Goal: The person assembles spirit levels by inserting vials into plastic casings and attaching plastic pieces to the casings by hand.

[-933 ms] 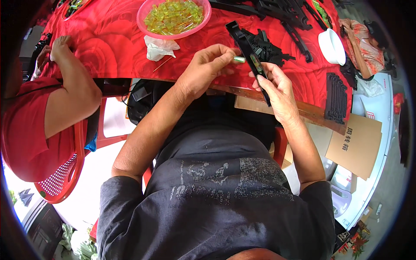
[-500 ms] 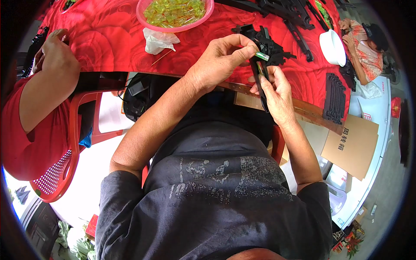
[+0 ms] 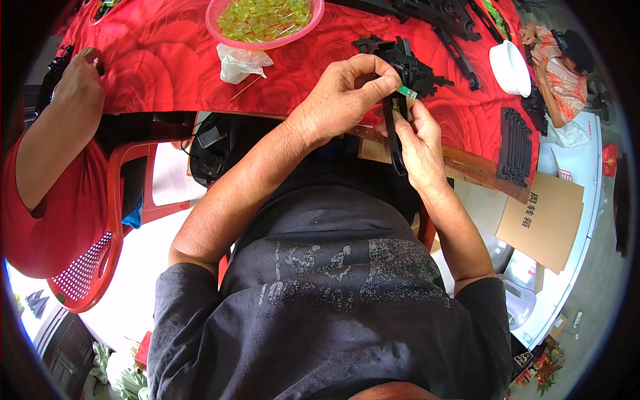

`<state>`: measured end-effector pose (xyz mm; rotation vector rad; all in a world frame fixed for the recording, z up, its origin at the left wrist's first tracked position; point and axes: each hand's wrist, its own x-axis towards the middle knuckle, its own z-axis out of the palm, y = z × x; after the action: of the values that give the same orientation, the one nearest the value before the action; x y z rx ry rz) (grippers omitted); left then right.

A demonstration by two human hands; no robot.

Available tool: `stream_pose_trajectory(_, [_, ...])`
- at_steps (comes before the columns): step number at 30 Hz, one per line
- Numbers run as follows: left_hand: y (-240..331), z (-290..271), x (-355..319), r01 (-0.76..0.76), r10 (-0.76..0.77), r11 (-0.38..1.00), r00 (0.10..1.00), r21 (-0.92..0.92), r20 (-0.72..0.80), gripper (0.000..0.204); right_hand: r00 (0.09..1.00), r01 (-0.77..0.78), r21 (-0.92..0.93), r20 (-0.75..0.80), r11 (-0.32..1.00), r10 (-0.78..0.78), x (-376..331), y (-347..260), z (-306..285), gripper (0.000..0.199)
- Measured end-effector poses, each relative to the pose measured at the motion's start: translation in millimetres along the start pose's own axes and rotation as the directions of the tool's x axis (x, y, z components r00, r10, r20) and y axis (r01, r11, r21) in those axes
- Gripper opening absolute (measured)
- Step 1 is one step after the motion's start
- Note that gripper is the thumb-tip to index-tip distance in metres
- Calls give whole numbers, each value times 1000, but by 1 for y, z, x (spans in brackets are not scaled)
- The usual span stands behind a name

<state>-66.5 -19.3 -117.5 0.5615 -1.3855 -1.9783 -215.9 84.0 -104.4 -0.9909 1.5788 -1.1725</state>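
Small green piece (image 3: 407, 92) pinched in left hand (image 3: 347, 93), atop black strip (image 3: 396, 137) in right hand (image 3: 420, 143).

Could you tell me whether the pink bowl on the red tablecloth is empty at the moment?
No, the pink bowl is filled with small translucent yellow-green pieces.

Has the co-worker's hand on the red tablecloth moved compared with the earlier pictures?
Yes. The co-worker's hand shifted left, farther from the pink bowl, toward the edge of the red tablecloth.

left hand (image 3: 343, 97): fingers pinched, forearm raised | right hand (image 3: 419, 137): curled in a grip, beside it
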Motion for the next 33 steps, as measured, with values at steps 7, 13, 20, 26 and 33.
stream_pose_trajectory(7, [9, 5, -6, 146, -146, 989, 989, -12, -18, 20, 996, -33, 248, -67, 968, 51, -10, 12, 11, 16])
stream_pose_trajectory(13, [-4, 6, -12, 137, -133, 988, 989, -63, 71, 21, 993, -17, 286, -109, 958, 50, -28, 26, 17, 14])
stream_pose_trajectory(20, [-14, 6, -17, 210, -197, 970, 974, -125, 113, 21, 978, -139, 441, -79, 887, 193, -34, 29, 20, 12])
stream_pose_trajectory(26, [-13, 7, -19, 201, -197, 978, 977, -52, 78, 22, 977, -153, 465, -62, 872, 204, -35, 34, 18, 14])
stream_pose_trajectory(33, [-16, 6, -21, 237, -233, 967, 971, -98, 47, 23, 970, -139, 499, -107, 856, 220, -39, 38, 25, 14])
